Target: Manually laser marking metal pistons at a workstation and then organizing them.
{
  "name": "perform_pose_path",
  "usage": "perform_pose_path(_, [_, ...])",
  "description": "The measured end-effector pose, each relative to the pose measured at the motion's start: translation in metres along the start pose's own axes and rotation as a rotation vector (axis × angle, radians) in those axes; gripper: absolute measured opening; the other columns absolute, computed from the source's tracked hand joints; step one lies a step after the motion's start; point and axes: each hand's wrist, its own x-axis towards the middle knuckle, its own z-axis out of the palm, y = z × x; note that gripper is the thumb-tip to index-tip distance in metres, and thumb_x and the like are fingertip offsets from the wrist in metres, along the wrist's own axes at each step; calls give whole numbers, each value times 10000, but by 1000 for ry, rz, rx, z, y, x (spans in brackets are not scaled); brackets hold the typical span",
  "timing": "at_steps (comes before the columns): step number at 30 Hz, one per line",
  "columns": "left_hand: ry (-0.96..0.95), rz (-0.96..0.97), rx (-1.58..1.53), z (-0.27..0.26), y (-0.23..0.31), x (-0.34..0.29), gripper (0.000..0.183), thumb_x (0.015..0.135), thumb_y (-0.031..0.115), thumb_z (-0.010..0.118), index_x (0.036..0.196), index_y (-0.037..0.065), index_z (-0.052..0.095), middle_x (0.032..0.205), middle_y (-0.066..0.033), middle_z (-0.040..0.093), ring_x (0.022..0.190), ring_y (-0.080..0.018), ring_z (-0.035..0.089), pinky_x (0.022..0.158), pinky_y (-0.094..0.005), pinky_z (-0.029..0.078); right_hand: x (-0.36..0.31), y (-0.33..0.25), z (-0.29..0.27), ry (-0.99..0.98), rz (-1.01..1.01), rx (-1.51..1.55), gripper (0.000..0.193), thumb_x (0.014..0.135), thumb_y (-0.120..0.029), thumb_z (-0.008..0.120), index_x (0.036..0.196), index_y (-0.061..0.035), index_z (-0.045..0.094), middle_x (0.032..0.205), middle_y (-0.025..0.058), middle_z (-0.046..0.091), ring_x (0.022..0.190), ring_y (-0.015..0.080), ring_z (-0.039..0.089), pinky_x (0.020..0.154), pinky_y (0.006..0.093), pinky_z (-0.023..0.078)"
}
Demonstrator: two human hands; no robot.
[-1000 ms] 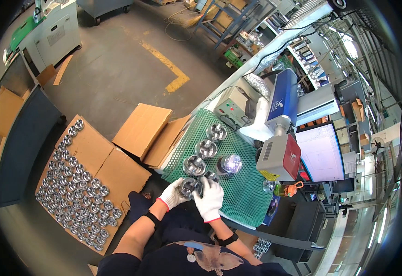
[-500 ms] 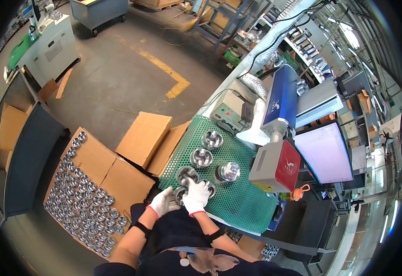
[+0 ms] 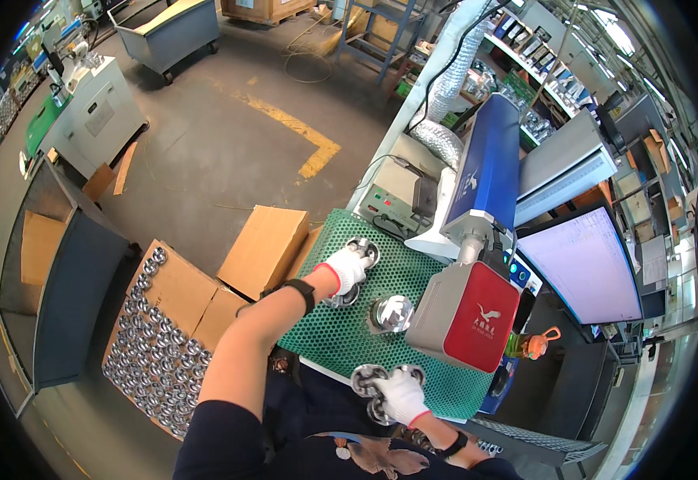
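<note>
Both my hands wear white gloves with red cuffs. At the far left side of the green perforated mat (image 3: 317, 320), my left hand (image 3: 346, 268) closes over a shiny metal piston (image 3: 369, 250). A second piston (image 3: 344, 298) sits just under that hand, partly covered by it. Near the mat's front edge, my right hand (image 3: 402, 397) grips a cluster of pistons, among them one on its left (image 3: 367, 379); its palm and fingers hide part of them. Between my hands, a shiny piston (image 3: 393, 313) sits on a round holder beneath the marking machine's head (image 3: 465, 316).
Rows of pistons (image 3: 153, 364) cover cardboard on the left, beside a cardboard box (image 3: 263, 250). A blue machine body (image 3: 485, 164), a grey control box (image 3: 401, 192) and a monitor (image 3: 585, 268) stand behind and right. An orange-capped bottle (image 3: 534, 344) is at the right.
My hands have parted. My right hand has moved right and nearer with the cluster of pistons. My left hand has reached forward onto the far piston. The view has shifted slightly.
</note>
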Motion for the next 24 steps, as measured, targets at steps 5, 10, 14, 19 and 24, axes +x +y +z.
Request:
perform_pose_path(5, [-252, 5, -167, -21, -7, 20, 427, 790, 163, 632, 1200, 45, 617, 1182, -197, 611, 1120, -362, 560, 1000, -430, 444, -25, 25, -6, -41, 222, 14, 490, 711, -145, 714, 1182, -267, 656, 1054, 186, 567, 1072, 380, 549, 877, 459, 501])
perform_pose_path(10, [24, -55, -57, -20, 6, -4, 294, 746, 136, 611, 981, -35, 659, 999, -239, 654, 955, -389, 625, 838, -449, 509, -11, 28, 1, 63, 65, -88, 515, 682, -103, 711, 1164, -278, 666, 1080, 218, 567, 1072, 426, 523, 927, 478, 476])
perform_pose_path(14, [221, -454, -190, -11, 36, -71, 197, 724, 167, 637, 828, 17, 711, 921, -170, 654, 885, -341, 642, 821, -420, 516, 5, -12, -26, -56, -20, -105, 512, 668, -119, 720, 1160, -254, 677, 1039, 208, 566, 1016, 400, 557, 856, 457, 506])
perform_pose_path(19, [337, -871, -320, -27, 129, -242, 196, 651, 239, 665, 751, 76, 708, 937, -118, 608, 851, -307, 621, 752, -429, 512, 19, -73, -47, -61, -331, -246, 486, 638, -80, 688, 1100, -231, 688, 1002, 192, 559, 987, 392, 553, 824, 460, 491])
perform_pose_path(24, [258, -1437, -393, 54, 230, -395, 176, 707, 303, 673, 777, 155, 737, 905, -73, 619, 912, -262, 617, 898, -503, 411, 44, -153, -26, -122, -574, -355, 439, 660, -70, 673, 1074, -215, 686, 1037, 208, 557, 964, 397, 560, 805, 481, 493])
